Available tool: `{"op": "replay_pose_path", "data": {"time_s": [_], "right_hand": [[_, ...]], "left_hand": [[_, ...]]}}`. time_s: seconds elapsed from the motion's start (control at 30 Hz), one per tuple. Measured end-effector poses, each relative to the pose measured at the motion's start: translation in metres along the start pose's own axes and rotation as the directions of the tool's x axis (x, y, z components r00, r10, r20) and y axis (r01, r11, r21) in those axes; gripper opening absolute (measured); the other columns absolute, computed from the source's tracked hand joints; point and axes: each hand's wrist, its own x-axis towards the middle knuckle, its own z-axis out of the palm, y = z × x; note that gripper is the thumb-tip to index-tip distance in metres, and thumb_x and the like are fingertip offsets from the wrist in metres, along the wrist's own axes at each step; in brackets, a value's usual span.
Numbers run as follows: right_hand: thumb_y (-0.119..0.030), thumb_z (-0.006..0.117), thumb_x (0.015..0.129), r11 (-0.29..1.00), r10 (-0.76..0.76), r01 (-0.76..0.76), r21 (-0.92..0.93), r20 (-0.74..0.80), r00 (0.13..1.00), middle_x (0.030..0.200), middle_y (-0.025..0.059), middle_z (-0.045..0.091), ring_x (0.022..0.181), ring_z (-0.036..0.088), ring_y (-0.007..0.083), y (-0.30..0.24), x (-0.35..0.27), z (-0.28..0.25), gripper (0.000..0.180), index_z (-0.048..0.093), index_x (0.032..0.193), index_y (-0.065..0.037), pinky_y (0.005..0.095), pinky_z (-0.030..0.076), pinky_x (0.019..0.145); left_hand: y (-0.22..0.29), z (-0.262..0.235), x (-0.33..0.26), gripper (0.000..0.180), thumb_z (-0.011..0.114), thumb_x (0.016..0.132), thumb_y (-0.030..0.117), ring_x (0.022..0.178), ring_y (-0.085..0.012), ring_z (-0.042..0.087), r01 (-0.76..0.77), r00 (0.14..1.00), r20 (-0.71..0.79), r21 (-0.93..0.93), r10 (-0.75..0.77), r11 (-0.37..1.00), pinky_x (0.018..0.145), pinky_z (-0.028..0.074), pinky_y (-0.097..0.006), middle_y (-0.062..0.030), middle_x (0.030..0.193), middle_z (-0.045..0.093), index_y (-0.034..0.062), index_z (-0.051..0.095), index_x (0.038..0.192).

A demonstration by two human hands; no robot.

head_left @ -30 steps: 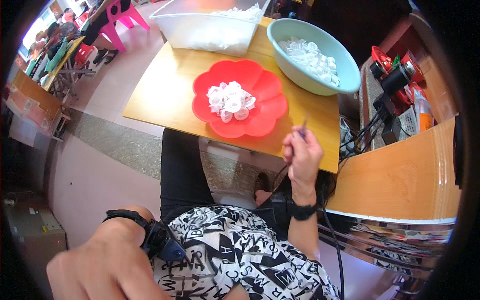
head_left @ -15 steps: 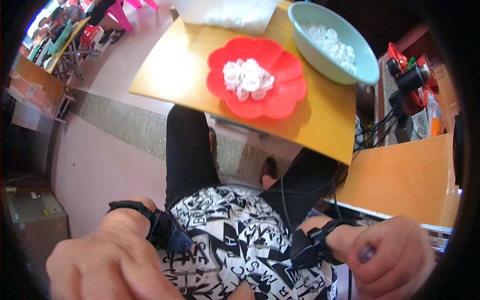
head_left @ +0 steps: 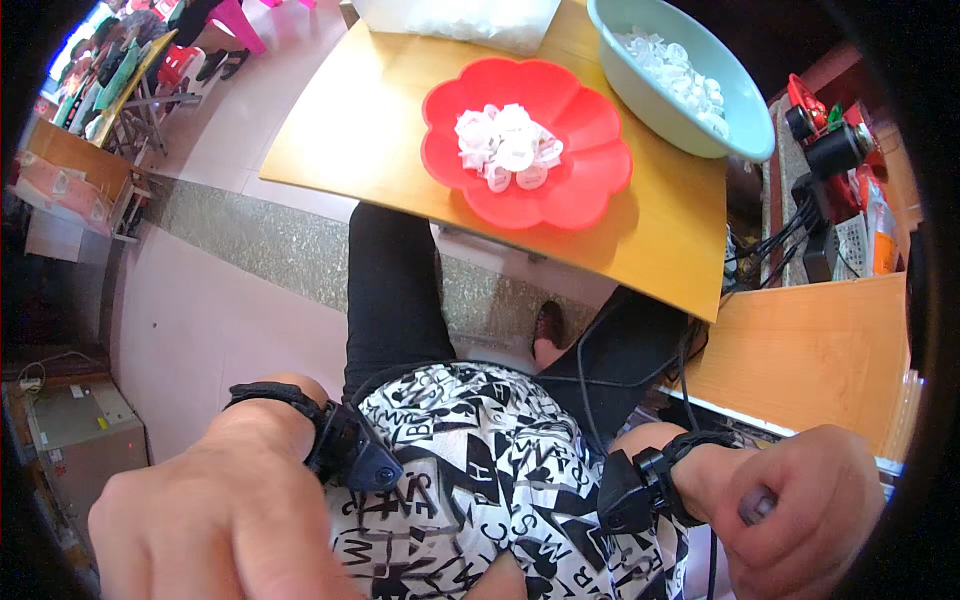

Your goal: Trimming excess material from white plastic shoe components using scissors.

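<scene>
My left hand [head_left: 215, 495] is raised close to the view at the lower left, back of the hand up. Its fingers curl down and run out at the lower edge, so anything in them is hidden. At the lower right my right hand [head_left: 805, 510] is closed in a fist. A small dark greyish spot shows in the curl of its fingers, too little to name. Both hands are held over my lap, apart from the table. Beyond them, a red petal-shaped bowl [head_left: 585, 120] holds a pile of small round whitish plastic pieces [head_left: 510, 145].
The bowl stands on a yellow wooden table [head_left: 330, 130]. Behind it are a light-blue basin [head_left: 735, 95] of similar pieces and a translucent white bin [head_left: 460, 15]. Dark cables hang by my right leg. Right of me is a wooden surface [head_left: 810, 350]; a grey box [head_left: 90, 450] stands left.
The view has shifted slightly, so the table and bowls sit a little higher and further right. Both hands stay raised in nearly the same closed pose.
</scene>
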Motion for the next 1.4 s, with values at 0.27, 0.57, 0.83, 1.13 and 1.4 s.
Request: {"op": "replay_pose_path", "data": {"time_s": [0.27, 0.57, 0.83, 1.13, 1.4], "right_hand": [[-0.025, 0.06, 0.086, 0.821, 0.285, -0.536, -0.196, -0.674, 0.682, 0.069, 0.0104, 0.057, 0.055, 0.049, 0.0135, 0.02, -0.067, -0.013, 0.044, 0.051, 0.116, 0.005, 0.0238, 0.039, 0.049], [-0.012, 0.054, 0.089, 0.531, 0.49, -0.845, -0.057, -0.793, 0.361, 0.073, 0.0071, 0.06, 0.054, 0.046, 0.005, 0.035, -0.135, -0.026, 0.028, 0.055, 0.11, 0.006, 0.018, 0.039, 0.05], [-0.006, 0.056, 0.087, 0.375, 0.587, -0.927, -0.019, -0.769, 0.253, 0.074, 0.0042, 0.059, 0.06, 0.05, 0.0049, 0.045, -0.136, -0.021, 0.024, 0.057, 0.108, 0.005, 0.0186, 0.041, 0.052], [-0.007, 0.058, 0.086, 0.254, 0.68, -0.958, -0.134, -0.679, 0.275, 0.076, 0.0029, 0.06, 0.068, 0.055, 0.006, 0.096, -0.125, -0.022, 0.022, 0.058, 0.104, 0.005, 0.021, 0.045, 0.061], [-0.009, 0.056, 0.089, 0.338, 0.598, -0.93, -0.142, -0.731, 0.329, 0.077, 0.0002, 0.057, 0.066, 0.052, 0.0047, 0.116, -0.111, -0.033, 0.022, 0.058, 0.106, 0.005, 0.0201, 0.044, 0.059]], "left_hand": [[-0.056, -0.083, 0.001, 0.024, 0.062, 0.076, -0.004, 0.084, -0.0143, 0.056, 0.527, 0.846, -0.507, 0.748, -0.166, 0.404, 0.076, 0.045, -0.027, -0.0121, 0.094, 0.062, -0.0077, 0.06, 0.099], [-0.115, -0.148, -0.021, 0.033, 0.065, 0.065, 0.0, 0.092, -0.034, 0.055, 0.204, 0.872, -0.346, 0.9, -0.346, -0.386, 0.08, 0.046, -0.039, -0.0168, 0.099, 0.062, -0.0008, 0.062, 0.098], [-0.122, -0.16, -0.031, 0.036, 0.062, 0.063, -0.003, 0.084, -0.0337, 0.056, 0.177, 0.883, -0.321, 0.903, -0.342, -0.39, 0.076, 0.047, -0.039, -0.0177, 0.098, 0.06, -0.0014, 0.061, 0.098], [-0.103, -0.123, -0.053, 0.037, 0.065, 0.071, -0.006, 0.075, -0.0138, 0.058, 0.527, 0.843, -0.538, 0.826, 0.0, 0.201, 0.07, 0.046, -0.023, -0.0089, 0.086, 0.06, -0.0047, 0.058, 0.107], [-0.088, -0.098, -0.079, 0.029, 0.062, 0.078, -0.007, 0.081, -0.0102, 0.059, 0.747, 0.461, -0.822, 0.157, -0.333, 0.647, 0.071, 0.048, -0.022, -0.0081, 0.09, 0.062, -0.0065, 0.058, 0.106]]}}
